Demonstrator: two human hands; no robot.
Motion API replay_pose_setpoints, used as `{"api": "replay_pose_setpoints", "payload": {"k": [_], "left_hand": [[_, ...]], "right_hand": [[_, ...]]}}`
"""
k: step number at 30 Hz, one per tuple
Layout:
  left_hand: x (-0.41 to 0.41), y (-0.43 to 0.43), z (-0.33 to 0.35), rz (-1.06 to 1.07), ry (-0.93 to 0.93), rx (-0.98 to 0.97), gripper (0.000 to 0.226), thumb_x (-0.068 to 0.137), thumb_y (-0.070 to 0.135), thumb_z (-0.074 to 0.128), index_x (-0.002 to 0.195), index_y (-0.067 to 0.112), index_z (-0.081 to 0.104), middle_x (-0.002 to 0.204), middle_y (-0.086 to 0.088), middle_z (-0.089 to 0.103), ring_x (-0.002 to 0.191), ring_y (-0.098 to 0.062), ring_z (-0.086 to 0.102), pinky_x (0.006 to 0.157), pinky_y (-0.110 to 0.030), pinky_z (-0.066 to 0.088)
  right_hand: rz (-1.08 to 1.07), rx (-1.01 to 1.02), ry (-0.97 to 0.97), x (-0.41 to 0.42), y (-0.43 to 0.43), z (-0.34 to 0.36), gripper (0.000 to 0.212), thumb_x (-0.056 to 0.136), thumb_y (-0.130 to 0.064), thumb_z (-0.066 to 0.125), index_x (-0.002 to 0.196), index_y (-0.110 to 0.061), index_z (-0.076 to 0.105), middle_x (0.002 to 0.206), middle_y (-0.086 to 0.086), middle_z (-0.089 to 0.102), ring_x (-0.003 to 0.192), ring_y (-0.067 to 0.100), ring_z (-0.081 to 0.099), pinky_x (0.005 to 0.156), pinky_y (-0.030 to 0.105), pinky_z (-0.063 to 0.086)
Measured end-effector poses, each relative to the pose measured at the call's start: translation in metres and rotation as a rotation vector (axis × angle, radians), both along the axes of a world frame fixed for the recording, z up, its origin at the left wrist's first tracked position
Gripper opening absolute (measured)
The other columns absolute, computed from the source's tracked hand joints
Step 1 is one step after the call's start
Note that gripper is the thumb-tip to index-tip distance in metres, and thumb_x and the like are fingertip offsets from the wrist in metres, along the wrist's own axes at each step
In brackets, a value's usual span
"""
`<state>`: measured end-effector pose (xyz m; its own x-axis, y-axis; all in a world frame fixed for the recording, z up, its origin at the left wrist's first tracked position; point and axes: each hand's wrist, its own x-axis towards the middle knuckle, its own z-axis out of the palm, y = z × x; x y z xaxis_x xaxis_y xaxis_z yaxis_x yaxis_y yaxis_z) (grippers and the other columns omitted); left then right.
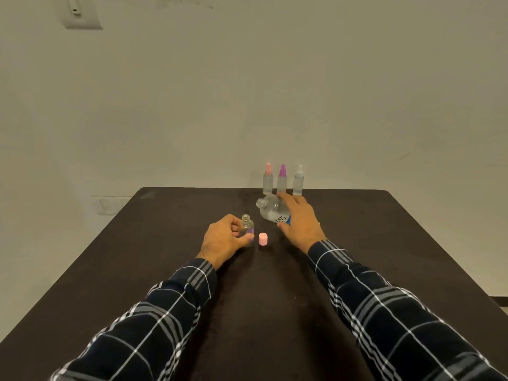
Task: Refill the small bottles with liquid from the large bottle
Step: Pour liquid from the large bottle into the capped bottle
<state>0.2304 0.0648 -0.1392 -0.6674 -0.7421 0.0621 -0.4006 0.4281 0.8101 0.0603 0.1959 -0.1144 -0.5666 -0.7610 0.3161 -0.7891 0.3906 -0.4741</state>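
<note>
My left hand (224, 239) grips a small clear bottle (248, 228) that stands upright on the dark table (170, 243), its threaded neck uncapped. My right hand (301, 222) holds the large clear bottle (270, 210) with a blue and white label. It is tilted, its open mouth pointing left toward the small bottle, a little above and to the right of its neck. Liquid lies in the large bottle's lower side. A pink cap (263, 239) stands on the table between my hands, just right of the small bottle.
Three small spray bottles stand in a row at the table's far edge: a pink-topped bottle (268, 179), a purple-topped bottle (282, 179) and a white-topped bottle (298, 180). A pale wall rises behind them. My plaid sleeves cover the near table.
</note>
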Motion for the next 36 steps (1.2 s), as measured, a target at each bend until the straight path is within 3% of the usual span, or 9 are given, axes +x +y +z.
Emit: {"api": "replay_pose_setpoints", "payload": {"k": [4, 8, 14, 27, 36], "left_hand": [[0.000, -0.001, -0.001, 0.001, 0.003, -0.004, 0.035, 0.076, 0.033, 0.087, 0.100, 0.028, 0.063, 0.092, 0.010, 0.071, 0.082, -0.001, 0.067, 0.076, -0.019, 0.054], [-0.001, -0.003, -0.003, 0.011, 0.020, -0.021, 0.035, 0.074, 0.034, 0.088, 0.099, 0.028, 0.065, 0.092, 0.010, 0.072, 0.083, -0.001, 0.068, 0.073, -0.016, 0.053], [-0.003, -0.007, -0.007, 0.004, -0.007, -0.033, 0.037, 0.073, 0.039, 0.088, 0.100, 0.030, 0.064, 0.095, 0.010, 0.071, 0.087, -0.003, 0.067, 0.083, -0.027, 0.058], [-0.001, -0.005, -0.005, -0.013, 0.013, -0.008, 0.036, 0.075, 0.036, 0.087, 0.101, 0.028, 0.064, 0.091, 0.010, 0.070, 0.081, -0.002, 0.065, 0.073, -0.018, 0.051], [-0.001, -0.003, -0.002, -0.007, -0.001, -0.011, 0.038, 0.075, 0.036, 0.087, 0.104, 0.027, 0.063, 0.095, 0.010, 0.071, 0.086, -0.003, 0.067, 0.075, -0.017, 0.052]], "right_hand": [[-0.014, 0.062, 0.096, 0.003, -0.004, -0.001, 0.074, 0.081, -0.017, 0.078, 0.139, -0.041, 0.040, 0.135, 0.002, 0.047, 0.128, 0.028, 0.044, 0.104, 0.059, 0.044], [-0.009, 0.095, 0.185, 0.005, -0.007, 0.002, 0.073, 0.082, -0.016, 0.076, 0.141, -0.041, 0.041, 0.138, 0.002, 0.046, 0.131, 0.028, 0.040, 0.105, 0.057, 0.043], [-0.005, 0.092, 0.194, 0.005, -0.009, 0.003, 0.072, 0.084, -0.018, 0.076, 0.143, -0.039, 0.040, 0.141, 0.003, 0.045, 0.134, 0.028, 0.038, 0.108, 0.054, 0.041], [-0.017, 0.133, 0.289, 0.009, -0.014, 0.012, 0.072, 0.085, -0.015, 0.073, 0.139, -0.044, 0.037, 0.138, 0.002, 0.044, 0.132, 0.030, 0.038, 0.105, 0.061, 0.040], [0.002, 0.193, 0.389, 0.009, -0.012, 0.023, 0.074, 0.084, -0.010, 0.071, 0.140, -0.044, 0.036, 0.139, 0.004, 0.041, 0.133, 0.032, 0.037, 0.105, 0.061, 0.038]]}}
